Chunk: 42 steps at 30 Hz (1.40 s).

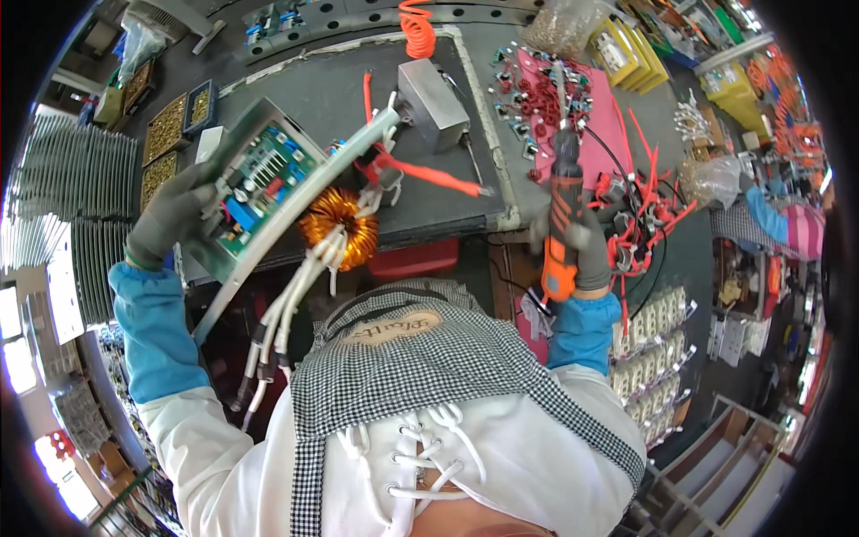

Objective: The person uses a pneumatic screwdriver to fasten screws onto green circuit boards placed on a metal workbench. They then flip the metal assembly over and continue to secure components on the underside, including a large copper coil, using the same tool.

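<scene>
My gloved left hand is closed on the side of a metal housing, which stands tilted at the left of the bench. Inside it shows a green circuit board with blue and red parts. A copper-wound ring coil hangs on the housing's near side, with white-sleeved cables dangling toward my apron and red cables sticking out to the right. In my gloved right hand is an orange and black electric screwdriver, its bit pointing away from me. The right fingers are slightly blurred.
A grey metal block sits behind the housing, below an orange coiled hose. Small red-wired components cover a pink sheet. Trays of brass screws stand far left. Red cables lie right; a person is beyond.
</scene>
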Tool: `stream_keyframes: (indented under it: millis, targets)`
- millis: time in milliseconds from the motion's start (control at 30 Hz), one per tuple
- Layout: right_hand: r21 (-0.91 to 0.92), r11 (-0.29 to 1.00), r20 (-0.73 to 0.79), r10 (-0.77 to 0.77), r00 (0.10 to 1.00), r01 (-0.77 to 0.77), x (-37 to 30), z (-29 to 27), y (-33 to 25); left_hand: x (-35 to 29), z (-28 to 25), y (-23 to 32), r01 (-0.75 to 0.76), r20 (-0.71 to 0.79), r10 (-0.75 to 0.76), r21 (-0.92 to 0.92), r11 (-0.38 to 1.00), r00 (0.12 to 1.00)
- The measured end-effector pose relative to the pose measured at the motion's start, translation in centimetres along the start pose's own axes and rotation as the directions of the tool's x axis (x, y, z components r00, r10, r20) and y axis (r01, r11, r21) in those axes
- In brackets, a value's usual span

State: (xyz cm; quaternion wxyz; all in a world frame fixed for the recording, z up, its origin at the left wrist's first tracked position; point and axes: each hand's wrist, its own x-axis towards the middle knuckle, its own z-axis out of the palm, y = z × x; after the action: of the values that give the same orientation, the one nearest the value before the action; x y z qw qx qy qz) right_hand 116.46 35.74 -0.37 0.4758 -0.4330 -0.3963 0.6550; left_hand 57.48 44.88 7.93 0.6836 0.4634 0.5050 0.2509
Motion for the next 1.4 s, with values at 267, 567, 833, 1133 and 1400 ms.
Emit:
stream_keyframes:
  millis: [267,567,833,1133,1400]
  targets:
    - [-0.864,0.499,-0.185,-0.181,0.966,-0.072,14.4,-2.0,5.4,-4.7,11.6,-1.7,-0.027,-0.180,0.263,0.778,0.628,0.948]
    - [-0.885,0.448,0.033,-0.222,0.975,0.132,17.8,1.2,6.7,-7.6,17.2,-8.1,-0.082,-0.142,0.516,0.919,0.386,0.844]
    - [-0.458,0.834,0.261,0.457,0.850,-0.308,13.4,10.1,11.9,-9.4,15.0,-10.5,-0.086,-0.089,0.409,0.917,0.390,0.908]
    - [-0.143,0.887,0.320,0.461,0.828,-0.439,13.5,9.6,13.6,-11.6,-2.0,-25.9,0.799,-0.850,-0.384,0.069,0.597,0.361]
    - [-0.254,0.945,0.251,0.272,0.929,-0.208,11.6,13.0,12.3,-12.3,-0.5,-27.3,0.638,-0.859,-0.396,-0.110,0.762,0.325]
